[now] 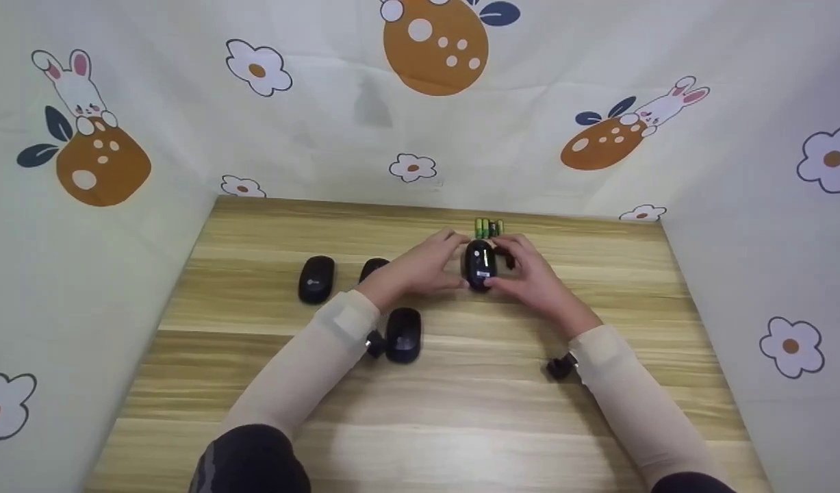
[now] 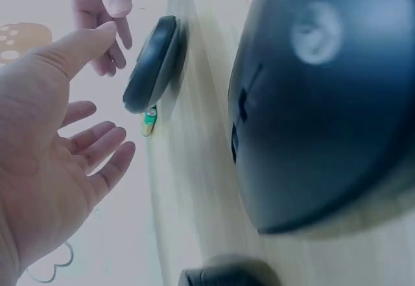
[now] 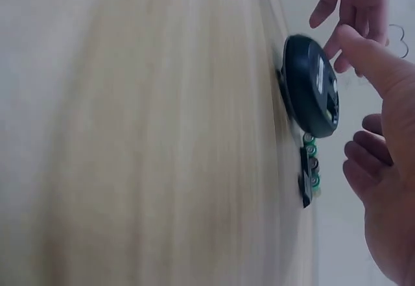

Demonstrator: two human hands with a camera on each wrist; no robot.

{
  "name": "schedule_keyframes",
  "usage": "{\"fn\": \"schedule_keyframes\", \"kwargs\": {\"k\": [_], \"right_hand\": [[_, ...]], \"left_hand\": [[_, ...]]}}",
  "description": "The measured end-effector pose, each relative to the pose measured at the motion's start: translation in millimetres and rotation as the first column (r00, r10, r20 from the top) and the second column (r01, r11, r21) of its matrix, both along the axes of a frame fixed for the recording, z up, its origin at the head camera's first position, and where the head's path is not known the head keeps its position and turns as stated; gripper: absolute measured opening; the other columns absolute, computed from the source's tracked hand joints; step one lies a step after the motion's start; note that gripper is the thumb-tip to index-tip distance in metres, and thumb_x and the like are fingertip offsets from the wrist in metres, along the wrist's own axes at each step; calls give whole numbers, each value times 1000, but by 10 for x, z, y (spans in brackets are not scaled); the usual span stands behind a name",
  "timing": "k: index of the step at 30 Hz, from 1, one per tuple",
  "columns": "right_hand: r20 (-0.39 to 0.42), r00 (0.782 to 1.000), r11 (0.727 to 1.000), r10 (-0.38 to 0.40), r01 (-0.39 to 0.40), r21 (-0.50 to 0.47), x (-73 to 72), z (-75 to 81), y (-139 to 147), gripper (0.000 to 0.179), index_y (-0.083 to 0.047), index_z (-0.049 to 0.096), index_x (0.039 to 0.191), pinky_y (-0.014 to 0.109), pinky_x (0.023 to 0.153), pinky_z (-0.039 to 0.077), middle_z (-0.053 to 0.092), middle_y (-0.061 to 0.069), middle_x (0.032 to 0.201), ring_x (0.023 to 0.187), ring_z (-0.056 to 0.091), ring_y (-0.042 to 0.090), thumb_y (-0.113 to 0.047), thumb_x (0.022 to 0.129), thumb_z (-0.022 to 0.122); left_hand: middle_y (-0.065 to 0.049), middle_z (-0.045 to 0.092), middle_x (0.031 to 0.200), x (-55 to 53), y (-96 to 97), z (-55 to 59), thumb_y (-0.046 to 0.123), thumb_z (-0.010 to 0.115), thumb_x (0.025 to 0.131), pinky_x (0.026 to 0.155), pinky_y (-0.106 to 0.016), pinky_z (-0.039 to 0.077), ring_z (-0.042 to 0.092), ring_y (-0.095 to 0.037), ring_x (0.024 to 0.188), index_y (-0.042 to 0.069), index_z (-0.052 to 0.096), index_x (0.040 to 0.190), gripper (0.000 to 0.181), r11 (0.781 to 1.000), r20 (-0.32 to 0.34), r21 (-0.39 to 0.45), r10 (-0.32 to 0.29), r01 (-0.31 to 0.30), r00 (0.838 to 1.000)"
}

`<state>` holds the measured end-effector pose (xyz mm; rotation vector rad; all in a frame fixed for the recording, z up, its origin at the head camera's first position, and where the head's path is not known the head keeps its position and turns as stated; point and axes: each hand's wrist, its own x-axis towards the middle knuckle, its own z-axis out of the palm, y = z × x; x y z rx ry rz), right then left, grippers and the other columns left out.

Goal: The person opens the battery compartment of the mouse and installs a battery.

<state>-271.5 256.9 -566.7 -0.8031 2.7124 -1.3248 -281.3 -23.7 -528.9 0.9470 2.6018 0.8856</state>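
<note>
A black computer mouse (image 1: 480,266) lies underside up on the table, with a white label and an open slot showing something yellowish. My left hand (image 1: 430,266) is at its left side, thumb and fingers spread and loosely bent. At its right is my right hand (image 1: 532,277), its thumb tip at the mouse's lower edge; whether it touches cannot be told. In the right wrist view, both hands appear loose around the mouse (image 3: 310,86). Several green batteries (image 1: 488,228) lie in a row behind it. A small black cover piece (image 3: 305,177) lies beside the batteries, partly hidden by my right hand in the head view.
Other black mice lie to the left: one at far left (image 1: 317,280), one partly behind my left wrist (image 1: 373,268), and one nearer (image 1: 404,335) beside the left wrist camera (image 1: 375,344). Patterned cloth (image 1: 324,137) walls the wooden table (image 1: 488,411) at back and sides.
</note>
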Motion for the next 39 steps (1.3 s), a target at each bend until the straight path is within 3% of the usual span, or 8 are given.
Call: {"fn": "schedule_keyframes", "kwargs": {"k": [5, 8, 12, 16, 19, 26, 32, 39], "right_hand": [[-53, 999, 992, 9, -15, -123, 174, 54, -25, 69, 3, 61, 150, 62, 116, 47, 58, 17, 151, 139, 56, 44, -12, 91, 92], [-68, 997, 988, 26, -36, -149, 299, 89, -79, 66, 2, 62, 149, 62, 115, 49, 58, 15, 152, 140, 56, 40, -12, 92, 92], [-58, 998, 988, 29, -37, -148, 478, 117, -172, 66, 2, 61, 150, 49, 123, 46, 59, 11, 152, 144, 54, 28, -16, 93, 91], [-27, 999, 980, 23, -28, -196, 679, 153, -303, 62, 5, 63, 146, 30, 124, 40, 60, 20, 149, 142, 54, 34, -5, 92, 90], [-2, 999, 972, 35, -34, -232, 785, 104, -381, 62, 8, 63, 144, 25, 121, 40, 60, 27, 147, 139, 55, 42, 3, 88, 89], [25, 994, 966, 109, -100, -239, 880, -19, -469, 60, -4, 64, 147, 49, 121, 47, 62, 16, 148, 139, 57, 36, -10, 93, 90], [63, 992, 979, 114, -101, -175, 945, -60, -581, 61, -6, 64, 148, 49, 123, 45, 61, 2, 149, 141, 56, 24, -26, 96, 89], [53, 985, 972, 166, -154, -175, 972, -144, -771, 65, 2, 60, 149, 58, 118, 48, 61, 19, 147, 136, 58, 38, -24, 97, 88]], "left_hand": [[-13, 54, 154, 172, -168, 76, 32, 85, 99, 125, -45, 43, 54, -29, 144, 9, 52, 161, 74, 998, -30, 68, 16, -14, 999], [-8, 57, 151, 294, -299, 86, 32, 83, 101, 123, -43, 45, 56, -26, 142, 11, 57, 156, 65, 992, -52, 118, 41, -35, 998], [-5, 59, 148, 457, -467, 40, 29, 82, 102, 117, -42, 50, 60, -29, 139, 13, 60, 152, 56, 981, -55, 185, 76, -65, 996], [-4, 60, 148, 610, -597, -30, 30, 81, 103, 113, -42, 53, 63, -31, 135, 14, 62, 150, 54, 969, -43, 230, 97, -84, 994], [-5, 60, 146, 719, -688, -98, 28, 82, 102, 112, -44, 54, 63, -36, 132, 12, 62, 150, 54, 963, -44, 254, 106, -91, 993], [-3, 58, 148, 974, -889, -230, 27, 82, 103, 115, -48, 52, 63, -35, 133, 11, 62, 150, 53, 958, -35, 249, 152, -139, 988], [-5, 54, 153, 1107, -1013, -269, 31, 84, 101, 116, -47, 51, 63, -36, 134, 11, 57, 156, 64, 964, 2, 213, 160, -157, 987], [-6, 52, 156, 1163, -1105, -270, 38, 92, 92, 123, -53, 45, 55, -31, 144, 12, 53, 160, 84, 979, 30, 150, 137, -140, 990]]}}
